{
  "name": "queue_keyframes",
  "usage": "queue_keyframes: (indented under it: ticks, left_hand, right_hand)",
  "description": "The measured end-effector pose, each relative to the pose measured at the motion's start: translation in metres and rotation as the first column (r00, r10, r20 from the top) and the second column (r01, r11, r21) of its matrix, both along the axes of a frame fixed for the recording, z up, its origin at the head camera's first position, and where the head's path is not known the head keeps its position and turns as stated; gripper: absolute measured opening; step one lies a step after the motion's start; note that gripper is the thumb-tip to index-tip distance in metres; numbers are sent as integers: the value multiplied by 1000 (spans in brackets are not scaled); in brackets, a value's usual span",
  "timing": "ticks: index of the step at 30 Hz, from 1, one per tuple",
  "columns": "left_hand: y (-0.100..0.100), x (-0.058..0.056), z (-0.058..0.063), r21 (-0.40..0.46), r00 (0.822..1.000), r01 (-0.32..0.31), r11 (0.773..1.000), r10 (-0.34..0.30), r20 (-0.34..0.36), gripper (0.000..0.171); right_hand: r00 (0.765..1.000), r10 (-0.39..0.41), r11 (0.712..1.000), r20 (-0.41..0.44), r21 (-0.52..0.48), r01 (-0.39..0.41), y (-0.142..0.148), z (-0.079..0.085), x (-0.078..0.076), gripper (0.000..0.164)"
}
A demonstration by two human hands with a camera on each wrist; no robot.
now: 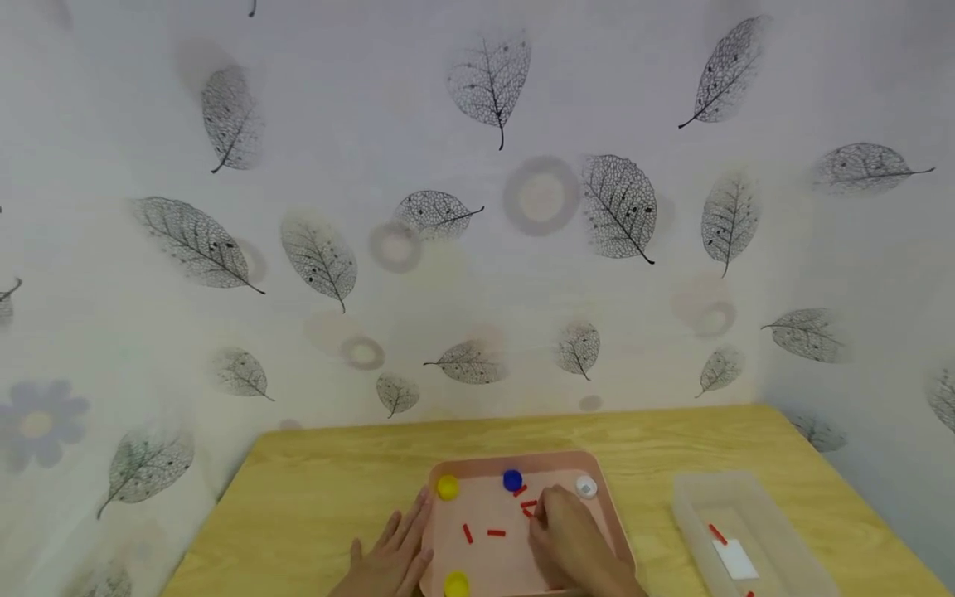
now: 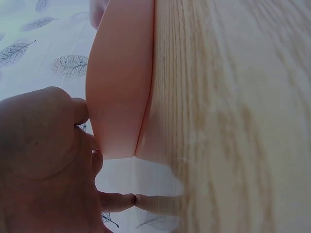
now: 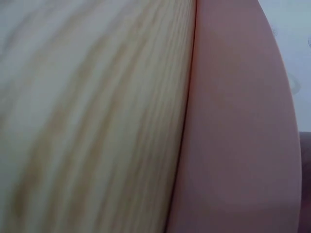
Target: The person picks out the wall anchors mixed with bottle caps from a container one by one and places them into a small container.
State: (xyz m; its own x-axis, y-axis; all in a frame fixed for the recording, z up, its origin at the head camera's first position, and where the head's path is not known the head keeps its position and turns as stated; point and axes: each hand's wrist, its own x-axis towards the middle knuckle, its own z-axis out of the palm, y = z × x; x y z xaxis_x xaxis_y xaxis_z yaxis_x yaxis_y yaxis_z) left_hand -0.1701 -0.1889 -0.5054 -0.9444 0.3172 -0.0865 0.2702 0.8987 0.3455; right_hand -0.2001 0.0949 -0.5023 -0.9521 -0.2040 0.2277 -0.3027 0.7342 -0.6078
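On the table lies a shallow pink tray (image 1: 477, 564) with several small red sticks inside, one of them a red stick (image 1: 496, 533) near the middle. My left hand (image 1: 391, 551) rests at the tray's left rim with fingers spread, some touching the edge. Over the tray's right half, my right hand (image 1: 570, 535) reaches down with bent fingers, right beside a cluster of red sticks (image 1: 529, 504). Its fingertips are hidden, so I cannot tell whether it pinches a stick. In the left wrist view the left hand (image 2: 43, 155) lies against the tray's outer wall (image 2: 119, 82).
Inside the tray sit yellow caps (image 1: 448, 487), a blue cap (image 1: 512, 480) and a white cap (image 1: 586, 487). To the right stands a translucent bin (image 1: 791, 539) holding red sticks (image 1: 718, 534) and a white card (image 1: 735, 560). A leaf-patterned wall (image 1: 477, 282) rises behind the wooden table (image 1: 328, 473).
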Motion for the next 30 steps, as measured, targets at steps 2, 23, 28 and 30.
queue_keyframes:
  ticks: [2,23,28,30]
  left_hand:
    - [-1,1,-2,-5,1000,-1,1000,1,-6,62]
    - [2,-1,1,23,995,-34,999,31,91,66]
    - [1,-1,-1,30,998,-19,999,17,58,64]
    - [0,0,-3,21,999,-21,1000,20,42,64]
  right_hand:
    - [1000,1,1000,11,10,-1,0,0,0,15]
    - [997,3,998,-77,69,3,10,9,7,16]
    - [984,15,996,-180,92,2,15,12,11,18]
    - [977,31,996,-213,87,-12,16,13,11,19]
